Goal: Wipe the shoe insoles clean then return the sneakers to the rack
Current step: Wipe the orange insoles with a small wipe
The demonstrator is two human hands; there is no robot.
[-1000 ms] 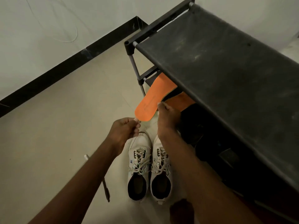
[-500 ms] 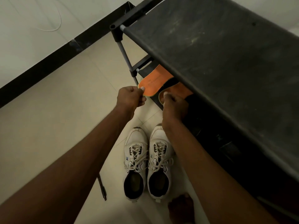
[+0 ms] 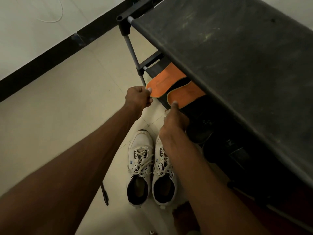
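Two orange insoles lie side by side on the rack's lower shelf (image 3: 155, 69), their toe ends hidden under the top shelf. My left hand (image 3: 138, 98) pinches the heel end of the left insole (image 3: 163, 82). My right hand (image 3: 174, 121) holds the heel end of the right insole (image 3: 188, 94), thumb on top. A small pale bit shows under its fingers; I cannot tell what it is. The white sneakers stand together on the floor under my arms, the left one (image 3: 140, 160) and the right one (image 3: 162, 177), with openings toward me.
The dusty black top shelf (image 3: 237, 56) of the rack overhangs the right half of the view. Dark shoes (image 3: 199, 131) sit on the lower shelf right of the insoles. A pen (image 3: 104, 195) lies on the tiled floor. A black skirting (image 3: 50, 60) runs along the wall.
Both hands have moved forward from above the sneakers to the rack, carrying the insoles further under the top shelf. The left insole was raised in the air and now lies low on the shelf.
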